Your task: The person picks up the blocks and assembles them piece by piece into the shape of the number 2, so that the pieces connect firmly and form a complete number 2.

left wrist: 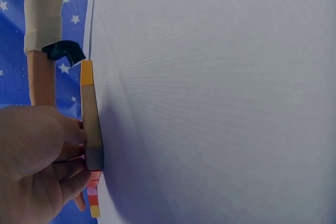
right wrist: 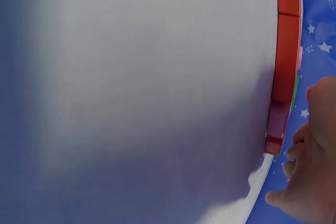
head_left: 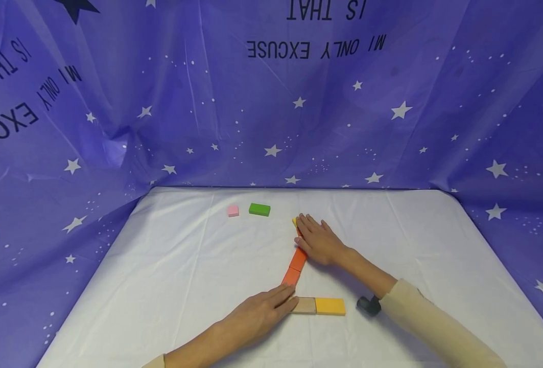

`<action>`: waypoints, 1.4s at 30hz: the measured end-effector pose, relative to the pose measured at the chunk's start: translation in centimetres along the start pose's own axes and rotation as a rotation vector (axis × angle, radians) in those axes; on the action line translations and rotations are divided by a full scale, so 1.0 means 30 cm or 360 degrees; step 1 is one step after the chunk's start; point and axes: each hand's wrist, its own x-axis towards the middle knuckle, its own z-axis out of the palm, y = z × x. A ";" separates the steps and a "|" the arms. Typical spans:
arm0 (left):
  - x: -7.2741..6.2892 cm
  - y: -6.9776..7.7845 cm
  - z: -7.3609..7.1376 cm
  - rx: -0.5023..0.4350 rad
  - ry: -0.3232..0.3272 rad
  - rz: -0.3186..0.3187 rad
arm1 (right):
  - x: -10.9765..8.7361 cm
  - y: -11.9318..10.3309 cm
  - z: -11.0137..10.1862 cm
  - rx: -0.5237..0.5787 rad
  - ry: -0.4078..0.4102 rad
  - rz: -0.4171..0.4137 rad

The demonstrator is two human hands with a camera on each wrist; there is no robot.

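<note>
A slanting row of flat blocks runs up the table in the head view, with an orange-red block and another orange-red block showing between my hands. My right hand lies over the row's far end, fingers extended, partly hiding a yellow block. A pinkish-purple block shows there in the right wrist view. At the near end, my left hand has its fingers stretched along the row and its thumb against a bare wooden block. Touching that block's right end is a yellow-orange block.
Toward the back left lie a green block and a small pink block. A dark device is strapped at my right wrist. White cloth covers the table, and a purple star-printed curtain hangs behind it.
</note>
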 end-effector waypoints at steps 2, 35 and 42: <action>0.001 -0.001 -0.001 -0.0010 -0.0009 -0.0001 | -0.006 -0.007 0.003 -0.0013 -0.0018 -0.0011; 0.034 -0.140 -0.019 -0.0665 0.0008 -0.0234 | -0.010 -0.001 0.030 -0.0037 -0.0044 -0.0058; 0.063 -0.298 0.005 -0.1195 0.0210 -0.0601 | -0.013 -0.004 0.030 -0.0043 -0.0065 -0.0049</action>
